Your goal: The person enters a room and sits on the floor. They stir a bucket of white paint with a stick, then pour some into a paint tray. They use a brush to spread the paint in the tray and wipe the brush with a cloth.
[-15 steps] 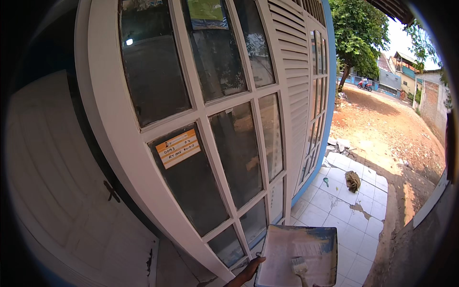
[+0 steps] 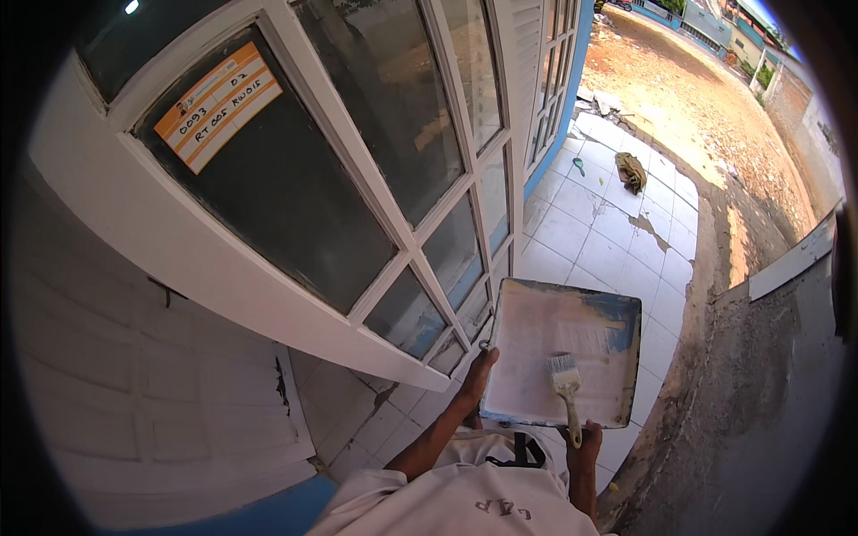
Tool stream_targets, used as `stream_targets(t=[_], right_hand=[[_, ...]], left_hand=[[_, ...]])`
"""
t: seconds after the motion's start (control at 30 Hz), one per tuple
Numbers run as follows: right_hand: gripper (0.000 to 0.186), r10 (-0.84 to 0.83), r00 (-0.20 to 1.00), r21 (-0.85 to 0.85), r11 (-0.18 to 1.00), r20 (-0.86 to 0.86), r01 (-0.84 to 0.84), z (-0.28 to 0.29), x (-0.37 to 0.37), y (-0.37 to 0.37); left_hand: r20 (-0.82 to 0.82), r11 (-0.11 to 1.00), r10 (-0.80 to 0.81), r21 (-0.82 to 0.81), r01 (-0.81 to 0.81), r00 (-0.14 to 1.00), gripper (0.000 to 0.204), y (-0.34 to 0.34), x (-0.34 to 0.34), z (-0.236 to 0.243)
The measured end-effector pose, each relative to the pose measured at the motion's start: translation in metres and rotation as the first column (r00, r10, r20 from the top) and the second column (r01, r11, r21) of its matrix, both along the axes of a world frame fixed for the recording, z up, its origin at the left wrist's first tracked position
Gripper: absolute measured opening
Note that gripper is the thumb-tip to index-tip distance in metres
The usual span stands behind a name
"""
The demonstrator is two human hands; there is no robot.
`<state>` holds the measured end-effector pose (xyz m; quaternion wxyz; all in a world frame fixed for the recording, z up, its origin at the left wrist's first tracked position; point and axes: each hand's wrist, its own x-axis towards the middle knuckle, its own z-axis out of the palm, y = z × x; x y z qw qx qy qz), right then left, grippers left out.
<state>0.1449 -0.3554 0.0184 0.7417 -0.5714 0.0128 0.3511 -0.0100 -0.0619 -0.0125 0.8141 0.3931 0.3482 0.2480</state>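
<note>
The paint tray (image 2: pixel 527 344) sits lower centre-right, the left hand (image 2: pixel 480 368) clamped on its left rim, the right hand (image 2: pixel 584 438) on its bottom edge (whether it also pins the brush (image 2: pixel 567 380), I cannot tell). Best keep it level so the brush doesn't slide. Upper left, an orange-and-white sticker (image 2: pixel 219 107) bears dark handwriting; the pale shirt (image 2: pixel 420 500), bottom centre, carries dark lettering.

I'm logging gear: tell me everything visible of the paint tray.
The paint tray is shallow, roughly square and dark-rimmed, material unclear. Pale pinkish paint coats the inside, with blue toward the far right corner. A paintbrush lies in it, handle over the near edge. The left hand holds its left side, the right hand its near edge, above white tiles.
</note>
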Motion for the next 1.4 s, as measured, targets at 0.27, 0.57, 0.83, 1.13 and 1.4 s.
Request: stream_targets(t=[0.27,0.57,0.83,1.13,1.4], right_hand=[[0.028,-0.238,0.956,-0.129,0.967,-0.174,0.218,0.008,-0.044,-0.062],[0.031,-0.344,0.922,-0.244,0.923,-0.177,0.298,0.003,-0.071,-0.174],[0.035,-0.281,0.915,-0.244,0.946,-0.290,0.214,-0.034,-0.105,-0.249],[0.051,0.349,0.815,-0.592,0.563,-0.462,-0.577,0.092,-0.079,-0.174],[0.042,0.587,0.797,-0.658,0.658,0.143,-0.366,-0.037,0.023,0.066]], left_hand=[[-0.091,0.973,-0.162,0.153,0.175,0.983,0.063,-0.051,-0.013,0.006],[-0.081,0.927,-0.371,-0.093,0.363,0.925,0.084,-0.142,-0.012,0.004],[-0.331,0.896,-0.443,-0.133,0.423,0.833,0.094,-0.220,-0.023,-0.088],[-0.406,0.947,-0.295,-0.005,0.321,0.865,0.078,-0.227,-0.061,-0.176],[-0.601,0.862,-0.450,-0.099,0.497,0.660,0.085,-0.176,-0.076,-0.191]])
